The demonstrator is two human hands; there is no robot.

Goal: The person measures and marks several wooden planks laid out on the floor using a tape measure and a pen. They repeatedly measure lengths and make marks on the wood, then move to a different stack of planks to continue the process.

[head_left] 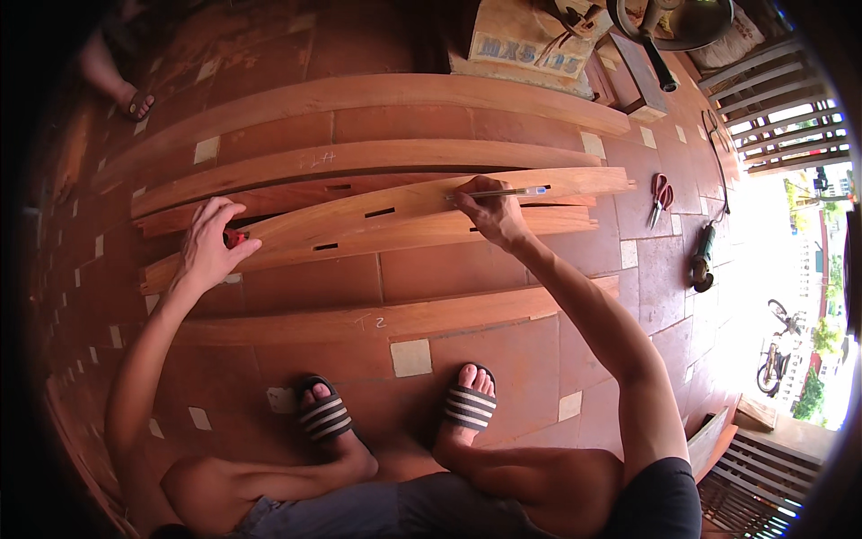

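Note:
My right hand (492, 214) is closed around a pen (528, 191) with a blue end, low over a curved wooden plank (417, 199). Dark rectangular slots are cut into this plank, which lies across other slotted boards. At the plank's left end, my left hand (208, 247) curls its fingers and thumb round a small red and black object (235, 238); the hand hides most of it, so its kind is unclear. Behind them lies a board with chalk marks (269, 166), and nearer my feet another chalk-marked board (431, 312).
Red-handled scissors (662, 199) and a green angle grinder (705, 256) with its cord lie on the tiled floor at right. A box (530, 49) and a pan (691, 22) stand at the back. Another person's foot (135, 101) shows far left. My sandalled feet (470, 404) are close in front.

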